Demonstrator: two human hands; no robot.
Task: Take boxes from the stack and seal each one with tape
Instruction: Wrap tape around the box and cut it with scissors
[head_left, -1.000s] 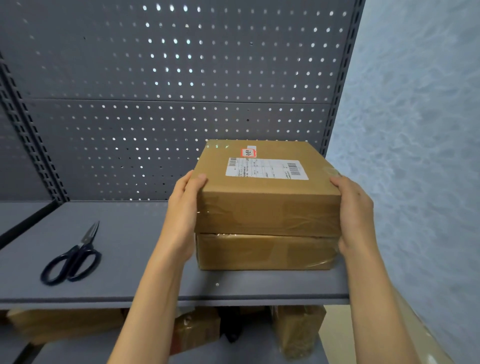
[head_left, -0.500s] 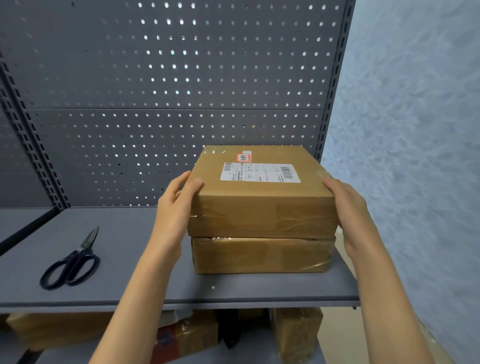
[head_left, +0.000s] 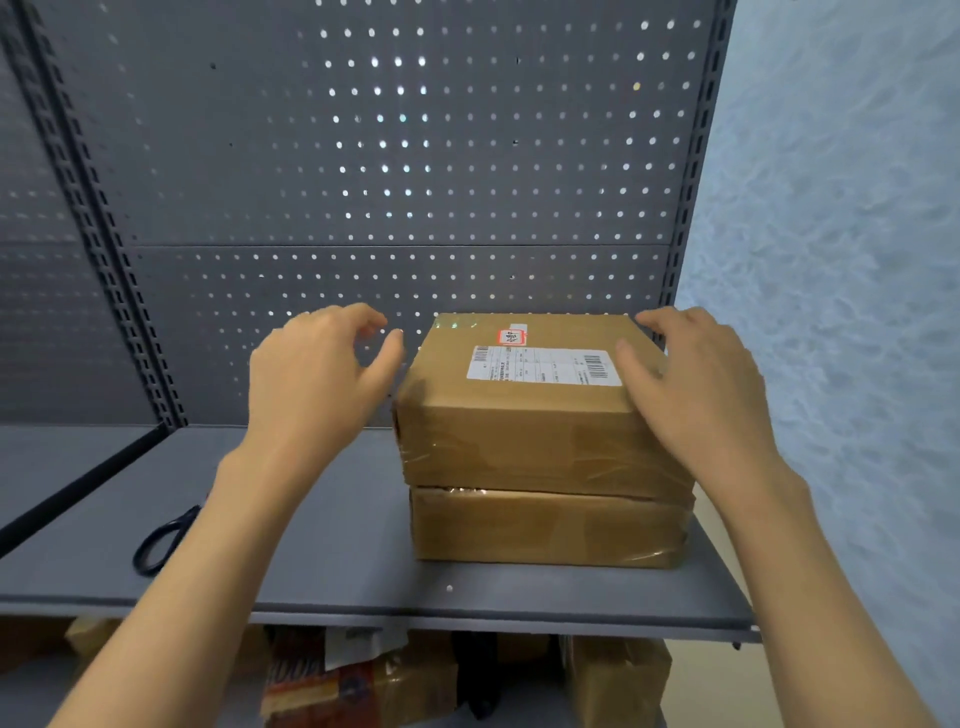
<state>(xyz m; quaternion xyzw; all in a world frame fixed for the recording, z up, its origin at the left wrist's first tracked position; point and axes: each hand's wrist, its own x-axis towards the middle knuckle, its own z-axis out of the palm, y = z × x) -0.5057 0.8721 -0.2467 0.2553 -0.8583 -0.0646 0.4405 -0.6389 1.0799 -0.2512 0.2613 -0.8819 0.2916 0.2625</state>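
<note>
Top box (head_left: 524, 410): brown cardboard, stacked squarely on a second box, right half of the shelf, close to the pegboard; clear tape glinting across front face; front edge overhanging the lower box slightly.
Label (head_left: 543, 365): white, printed, barcodes at both ends, flat on top face; small red-bordered sticker (head_left: 511, 337) just behind it.
Lower box (head_left: 545, 527): brown cardboard, taped, resting directly on the shelf, carrying the top box.
Left hand (head_left: 317, 379): raised just left of the top box, fingers loosely curved, thumb tip near the upper left edge; holding nothing; contact with the cardboard not discernible.
Right hand (head_left: 696, 384): spread over the top right corner of the top box, fingers relaxed and extended, thumb lying on the top face beside the label; resting, not gripping.
Shelf (head_left: 332, 561): grey metal board, bearing the stack and the scissors.
Scissors (head_left: 163, 540): black handles, lying left of the stack, well apart from it; blades hidden behind the left forearm.
Pegboard (head_left: 395, 182): grey perforated back panel, light showing through the holes; slotted uprights at left and right.
Wall (head_left: 841, 234): pale blue, textured, right of the shelving.
Lower level (head_left: 363, 680): further taped parcels beneath the shelf, partly hidden by the shelf edge and both forearms; details not legible.
</note>
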